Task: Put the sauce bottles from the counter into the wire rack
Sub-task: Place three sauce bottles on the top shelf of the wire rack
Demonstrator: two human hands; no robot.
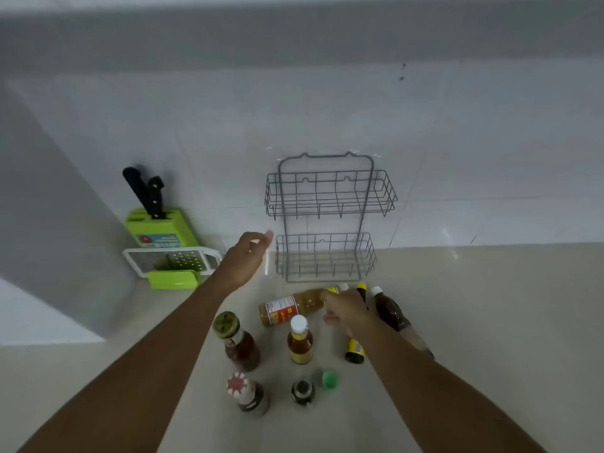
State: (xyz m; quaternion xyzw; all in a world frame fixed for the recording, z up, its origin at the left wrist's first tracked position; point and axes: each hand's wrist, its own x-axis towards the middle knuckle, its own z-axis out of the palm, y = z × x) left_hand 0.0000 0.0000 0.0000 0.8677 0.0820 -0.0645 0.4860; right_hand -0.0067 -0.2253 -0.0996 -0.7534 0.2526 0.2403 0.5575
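A grey two-tier wire rack (327,204) hangs on the tiled wall with both baskets bare. Several sauce bottles stand on the beige counter (490,322) below it. My right hand (346,310) grips the neck of an orange sauce bottle (287,308) that is tilted almost flat, its base pointing left. My left hand (246,256) hovers open just left of the rack's lower basket, holding nothing. Near me stand a gold-capped red bottle (237,341), a white-capped amber bottle (300,341) and a red-and-white-capped bottle (248,393). A dark bottle (390,310) stands right of my hand.
A green knife block (160,227) with black-handled knives stands at the back left, a white and green grater (170,263) in front of it. A small dark jar (302,392), a green-capped bottle (329,379) and a yellow-labelled dark bottle (355,351) stand nearby.
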